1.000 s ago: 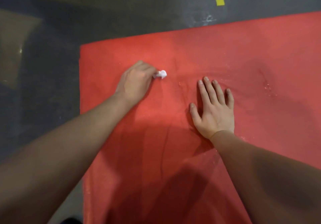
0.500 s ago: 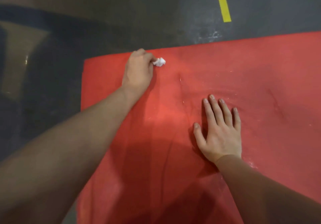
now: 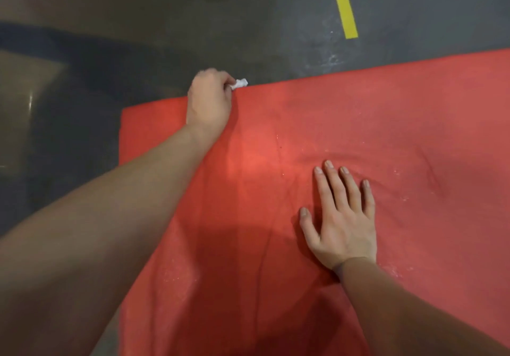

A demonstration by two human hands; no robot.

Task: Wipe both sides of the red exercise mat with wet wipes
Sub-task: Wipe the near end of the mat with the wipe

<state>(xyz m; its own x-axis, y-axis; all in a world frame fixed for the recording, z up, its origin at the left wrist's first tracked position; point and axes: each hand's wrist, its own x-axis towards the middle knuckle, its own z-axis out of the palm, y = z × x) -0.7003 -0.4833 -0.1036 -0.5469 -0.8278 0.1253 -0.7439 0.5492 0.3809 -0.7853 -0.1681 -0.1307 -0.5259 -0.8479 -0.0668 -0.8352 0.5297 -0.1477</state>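
The red exercise mat [image 3: 358,123] lies flat on the floor and fills the lower right of the view. My left hand [image 3: 211,101] reaches to the mat's far edge and pinches a small crumpled white wet wipe [image 3: 239,83], which sticks out past the fingers right at that edge. My right hand [image 3: 342,217] lies flat on the middle of the mat, palm down with fingers spread. Faint creases and pale specks mark the mat's surface.
Dark grey floor [image 3: 248,38] surrounds the mat beyond its far and left edges. A yellow tape strip [image 3: 343,4] runs on the floor at the upper right. My shadow darkens the mat's near part.
My left hand has slid the wipe away from me across the mat to its far edge. My right hand has stayed flat on the mat.
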